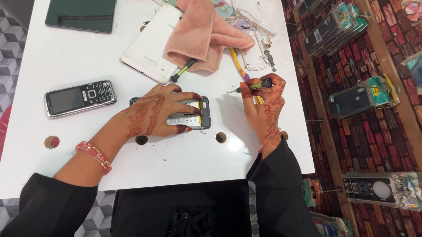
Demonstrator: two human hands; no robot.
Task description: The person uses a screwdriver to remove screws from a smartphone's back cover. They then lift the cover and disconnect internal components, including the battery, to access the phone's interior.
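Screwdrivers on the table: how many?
2. One screwdriver is in the right hand; the other screwdriver pokes out from under the pink cloth. The cloth may hide more.

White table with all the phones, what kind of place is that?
Probably a phone repair stall: an opened black phone with its back off, a green-handled screwdriver in the right hand, packaged phone cases.
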